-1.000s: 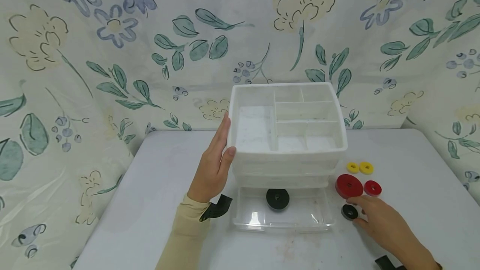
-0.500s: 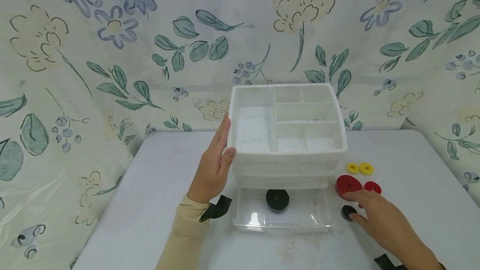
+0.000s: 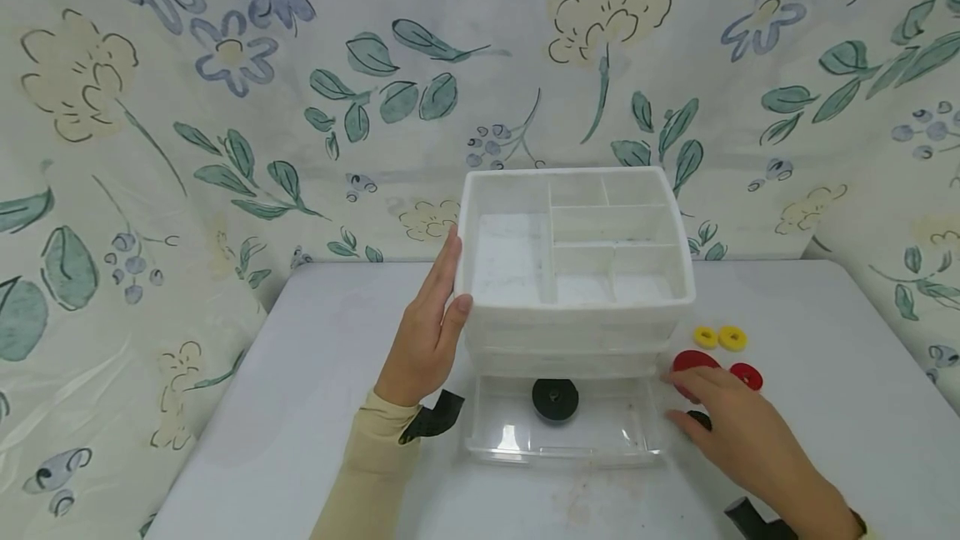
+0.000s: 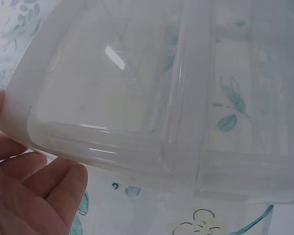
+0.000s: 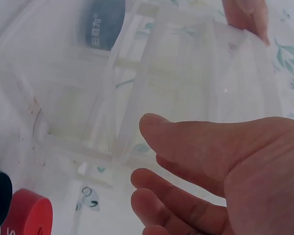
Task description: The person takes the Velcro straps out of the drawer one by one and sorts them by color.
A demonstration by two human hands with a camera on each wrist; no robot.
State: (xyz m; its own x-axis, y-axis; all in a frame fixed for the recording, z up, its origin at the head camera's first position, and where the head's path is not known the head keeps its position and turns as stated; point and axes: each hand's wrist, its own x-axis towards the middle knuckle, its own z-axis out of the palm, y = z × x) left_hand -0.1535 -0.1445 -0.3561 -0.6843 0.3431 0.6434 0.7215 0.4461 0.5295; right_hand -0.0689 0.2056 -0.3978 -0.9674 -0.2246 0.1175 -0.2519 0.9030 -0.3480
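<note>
My left hand (image 3: 420, 332) rests with straight fingers along the left side of a white plastic drawer organizer (image 3: 577, 327), thumb near its front corner. Its clear bottom drawer (image 3: 615, 436) is pulled out, and a large black disc (image 3: 555, 400) with a centre hole stands in it. To the right of the drawer, my right hand (image 3: 750, 432) hovers with thumb and fingers apart and nothing between them. It partly covers a small black disc (image 3: 701, 420) and a large red disc (image 3: 693, 361). In the right wrist view, the large black disc (image 5: 105, 24) carries white lettering.
A smaller red disc (image 3: 746, 375) lies beside the large one, with two yellow rings (image 3: 718, 337) behind them. Divided compartments (image 3: 615, 227) top the organizer. The white table (image 3: 360, 298) meets a floral cloth (image 3: 375, 148) at the back.
My right hand has come off the small black disc and moved left toward the drawer, its thumb and fingers spreading. The left hand and organizer stay in place.
</note>
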